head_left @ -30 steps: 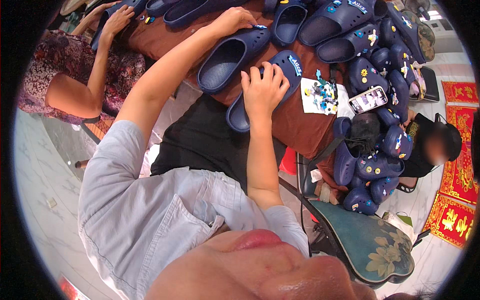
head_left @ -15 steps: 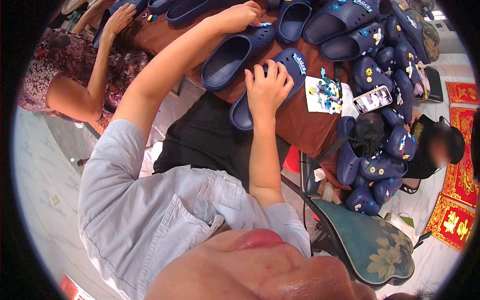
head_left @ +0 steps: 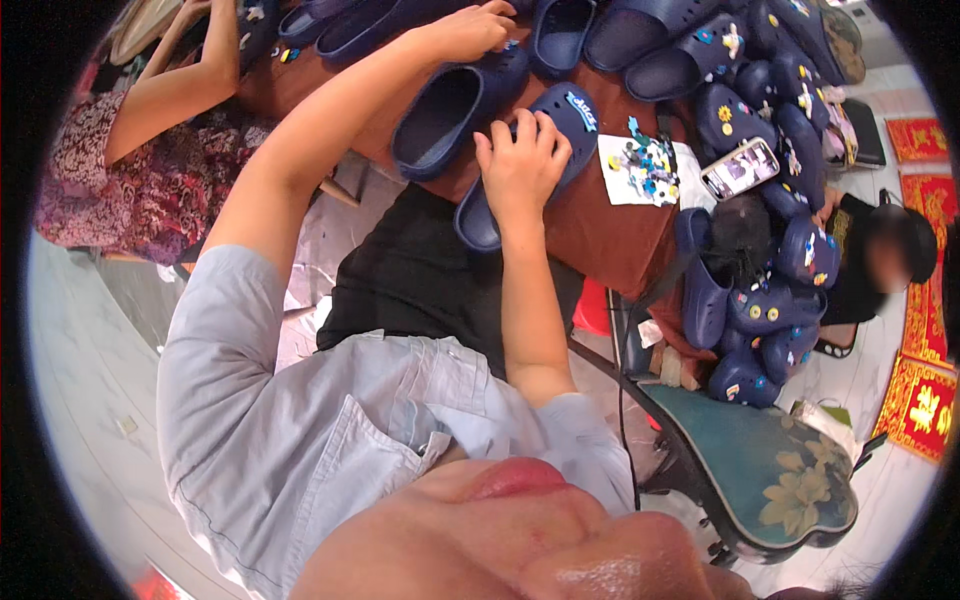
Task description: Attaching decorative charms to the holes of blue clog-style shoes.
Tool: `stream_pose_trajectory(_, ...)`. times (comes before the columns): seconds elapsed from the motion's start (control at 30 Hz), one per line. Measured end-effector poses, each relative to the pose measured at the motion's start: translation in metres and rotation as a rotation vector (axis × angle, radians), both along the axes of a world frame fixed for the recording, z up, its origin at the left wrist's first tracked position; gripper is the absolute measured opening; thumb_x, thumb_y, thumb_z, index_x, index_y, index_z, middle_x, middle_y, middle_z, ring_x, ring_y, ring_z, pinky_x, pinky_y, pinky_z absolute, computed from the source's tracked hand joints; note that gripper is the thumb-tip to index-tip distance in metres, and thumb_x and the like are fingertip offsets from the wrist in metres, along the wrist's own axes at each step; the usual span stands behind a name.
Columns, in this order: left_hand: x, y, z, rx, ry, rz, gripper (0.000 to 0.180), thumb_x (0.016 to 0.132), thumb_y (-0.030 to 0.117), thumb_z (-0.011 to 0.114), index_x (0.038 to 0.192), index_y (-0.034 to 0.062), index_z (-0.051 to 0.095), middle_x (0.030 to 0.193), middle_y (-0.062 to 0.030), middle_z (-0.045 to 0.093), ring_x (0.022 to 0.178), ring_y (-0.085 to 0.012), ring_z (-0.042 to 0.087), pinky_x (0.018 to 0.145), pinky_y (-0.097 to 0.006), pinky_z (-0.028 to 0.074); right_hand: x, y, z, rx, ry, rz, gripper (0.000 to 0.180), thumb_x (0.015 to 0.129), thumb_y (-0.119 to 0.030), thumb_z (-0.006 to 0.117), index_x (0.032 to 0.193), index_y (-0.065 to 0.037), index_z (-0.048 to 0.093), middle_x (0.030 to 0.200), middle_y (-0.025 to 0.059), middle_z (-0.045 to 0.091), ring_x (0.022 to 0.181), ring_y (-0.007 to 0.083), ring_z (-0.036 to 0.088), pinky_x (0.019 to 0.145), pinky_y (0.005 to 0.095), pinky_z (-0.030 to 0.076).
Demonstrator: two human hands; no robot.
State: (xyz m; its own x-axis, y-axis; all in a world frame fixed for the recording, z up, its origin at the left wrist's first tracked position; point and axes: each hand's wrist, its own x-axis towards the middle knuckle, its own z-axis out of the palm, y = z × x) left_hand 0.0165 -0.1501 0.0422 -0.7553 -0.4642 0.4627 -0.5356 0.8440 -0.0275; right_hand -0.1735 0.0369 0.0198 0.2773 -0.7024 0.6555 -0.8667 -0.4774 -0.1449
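My left hand is bent over the toe of a navy foam clog, its fingers drawn together. Whatever they pinch there is too small to make out. Closer to me, my right hand lies across a second navy clog, thumb on one side and fingers over the other, gripping it. A blue-and-white lettered charm sits on that clog's toe. Beside it, a white sheet bears a heap of small colourful shoe charms.
More navy clogs crowd the far side of the brown-covered table. A phone lies right of the charms, near a pile of decorated clogs. A co-worker's arm is at left. A green floral chair stands lower right.
The view has shifted a little, so the table's things sit slightly further left and up. Both my hands stay at the same clogs. The co-worker's arm at left has moved upward.
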Motion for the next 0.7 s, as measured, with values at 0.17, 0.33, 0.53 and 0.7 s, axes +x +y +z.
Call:
stream_pose_trajectory(0.17, 0.01, -0.002, 0.001, -0.061, -0.105, 0.034, 0.013, 0.084, 0.012, 0.068, 0.088, 0.0014, 0.074, 0.101, -0.0147, 0.071, 0.11, -0.0364, 0.059, 0.094, -0.042, 0.047, 0.003, -0.002, -0.001, -0.018, -0.026, 0.031, 0.026, 0.079, -0.032, 0.075, 0.09, -0.009, 0.072, 0.114, 0.0111, 0.062, 0.117, 0.0317, 0.051, 0.098, 0.0482, 0.038)
stream_pose_trajectory(0.33, 0.009, 0.011, 0.0, 0.044, -0.23, 0.271, 0.037, 0.07, -0.008, 0.066, 0.101, 0.0078, 0.079, 0.124, -0.0112, 0.067, 0.128, -0.0313, 0.053, 0.107, -0.039, 0.046, 0.001, -0.003, -0.005, -0.038, -0.045, 0.036, 0.026, 0.079, -0.032, 0.076, 0.091, -0.009, 0.072, 0.113, 0.0116, 0.062, 0.117, 0.0318, 0.051, 0.098, 0.0493, 0.037)
stream_pose_trajectory(0.53, -0.035, 0.029, 0.03, 0.092, -0.184, 0.31, 0.026, 0.082, 0.004, 0.066, 0.104, 0.0104, 0.077, 0.113, -0.0089, 0.067, 0.116, -0.0309, 0.06, 0.097, -0.04, 0.051, 0.0, -0.003, -0.006, -0.025, -0.053, 0.033, 0.026, 0.081, -0.032, 0.074, 0.092, -0.009, 0.073, 0.113, 0.0128, 0.062, 0.117, 0.0341, 0.051, 0.099, 0.0509, 0.036)
stream_pose_trajectory(0.7, -0.114, 0.027, 0.035, 0.169, -0.145, 0.093, 0.022, 0.087, 0.014, 0.068, 0.108, 0.0108, 0.074, 0.112, -0.0087, 0.067, 0.109, -0.0302, 0.064, 0.091, -0.041, 0.054, 0.0, -0.003, -0.006, 0.003, -0.047, 0.032, 0.027, 0.082, -0.033, 0.072, 0.093, -0.008, 0.072, 0.114, 0.0135, 0.062, 0.118, 0.0343, 0.051, 0.099, 0.0518, 0.036)
